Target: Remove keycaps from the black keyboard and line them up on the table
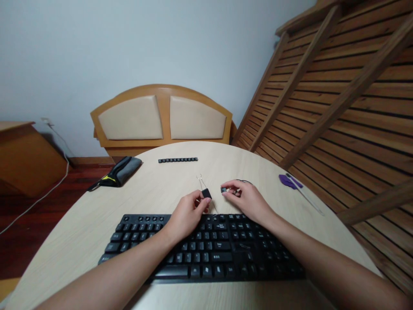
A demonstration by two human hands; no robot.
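Observation:
A black keyboard (222,246) lies across the near part of the table, and bare switch spots show in its top row. Above its back edge, my left hand (187,212) is closed on a keycap puller (206,193) with a black body and thin wire prongs at both ends. To the right, my right hand (247,198) pinches a small dark keycap (223,190) between thumb and fingertips, just beyond the keyboard. A straight row of black keycaps (178,160) sits farther back on the table. My forearms cover parts of the keyboard.
The round pale table (155,189) carries a dark grey and yellow pouch (121,172) at left. At right lie a purple cloth (288,181) and a thin brush-like stick (305,193). Behind stand a headboard (163,112) and wooden slats (322,107) leaning by the wall.

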